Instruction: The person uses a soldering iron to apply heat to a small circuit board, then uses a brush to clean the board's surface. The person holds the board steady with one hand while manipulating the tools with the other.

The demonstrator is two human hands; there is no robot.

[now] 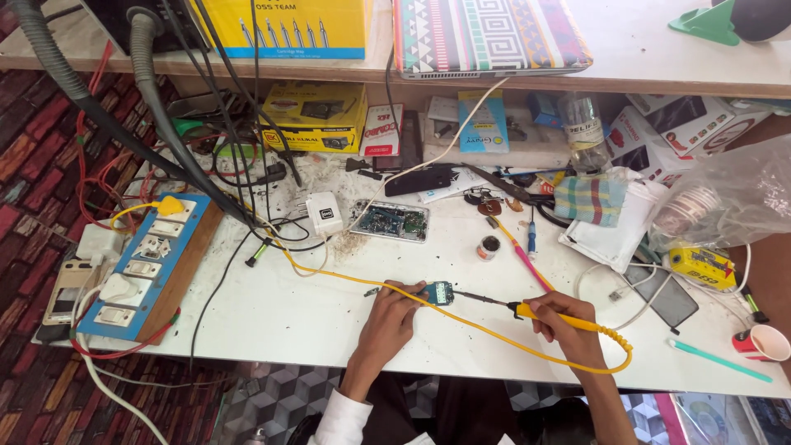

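My left hand (387,321) rests on the white table (272,317) and pinches a small green circuit board (437,292) at its left end. My right hand (568,330) grips the yellow handle of a soldering iron (540,313). Its dark metal tip points left and touches the right edge of the board. The iron's yellow cord (346,276) loops back under my right hand and runs left across the table toward the blue switch board (148,259).
An opened phone with exposed board (390,221), a white charger (325,214), a small flux tin (489,246) and a pink-handled tool (527,262) lie behind the hands. Right side: a dark phone (663,295), yellow box (702,266), paper cup (765,341), plastic bag (733,198). A shelf with boxes runs along the back.
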